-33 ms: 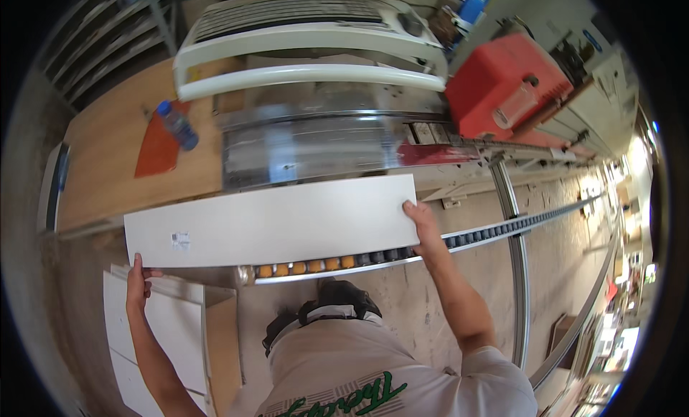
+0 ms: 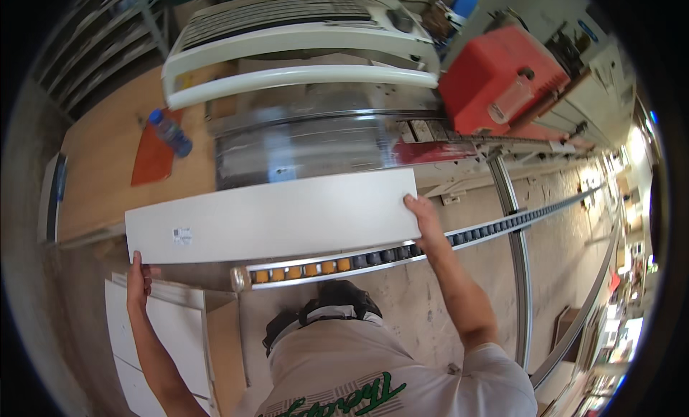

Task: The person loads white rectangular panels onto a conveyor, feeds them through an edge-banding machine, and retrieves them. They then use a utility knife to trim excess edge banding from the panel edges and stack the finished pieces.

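A long white board point(image 2: 287, 214) with a small printed label near its left end spans the space between my hands. My right hand point(image 2: 424, 217) grips its right end, thumb on top and the other fingers hidden underneath. At the near left corner, my left hand point(image 2: 139, 279) holds the board's edge, its thumb against the corner and fingers curled below. The board hangs just beyond a roller rail point(image 2: 337, 265) with orange and dark rollers, covering part of the machine's near edge. Whether it touches the rail or the machine, I cannot tell.
Beyond the board lies a machine with a metal bed point(image 2: 301, 151), a white guard bar point(image 2: 301, 80) and a red housing point(image 2: 499, 80). A wooden table point(image 2: 100, 151) at left carries a bottle point(image 2: 171, 133) and an orange sheet point(image 2: 151, 158). White panels point(image 2: 161, 338) stand at lower left.
The board's right end has shifted slightly away from me, uncovering a little more of the roller rail. Both hands keep their hold, and the view has shifted slightly.
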Demonstrator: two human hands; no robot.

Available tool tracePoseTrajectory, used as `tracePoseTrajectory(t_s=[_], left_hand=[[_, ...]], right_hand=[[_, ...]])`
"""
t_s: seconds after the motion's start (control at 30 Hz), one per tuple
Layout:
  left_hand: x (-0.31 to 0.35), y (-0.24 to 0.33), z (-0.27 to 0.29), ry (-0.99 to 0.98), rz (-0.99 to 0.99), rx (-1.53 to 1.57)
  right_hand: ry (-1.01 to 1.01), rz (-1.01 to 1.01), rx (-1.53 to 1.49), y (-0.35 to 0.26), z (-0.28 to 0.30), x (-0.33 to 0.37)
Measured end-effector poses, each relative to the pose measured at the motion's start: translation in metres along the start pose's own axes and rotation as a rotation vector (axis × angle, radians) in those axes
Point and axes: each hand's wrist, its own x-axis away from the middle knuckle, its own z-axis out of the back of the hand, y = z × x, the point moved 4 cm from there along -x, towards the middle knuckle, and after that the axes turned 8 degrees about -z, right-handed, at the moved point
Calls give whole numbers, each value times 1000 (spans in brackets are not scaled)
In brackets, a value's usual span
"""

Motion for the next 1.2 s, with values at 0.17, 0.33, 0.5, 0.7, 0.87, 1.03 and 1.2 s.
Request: tracePoseTrajectory(t_s=[0.17, 0.33, 0.5, 0.7, 0.87, 1.03, 1.2], left_hand=[[-102, 43, -87, -4, 51, 480], [-122, 40, -148, -11, -82, 577], [-95, 57, -194, -26, 55, 415], [-78, 91, -172, -212, -350, -70], [-80, 125, -172, -179, -774, -597], [-76, 159, -195, -283, -759, -955], [-67, 183, -208, -363, -744, -1130]], right_hand=[[34, 45, 82, -33, 72, -61], [426, 72, 775, -89, 103, -114], [1020, 761, 1238, -99, 47, -99], [1026, 574, 1014, 28, -106, -75], [1085, 553, 1053, 55, -173, -87], [970, 426, 957, 63, -198, -85], [930, 309, 992, 60, -208, -104]])
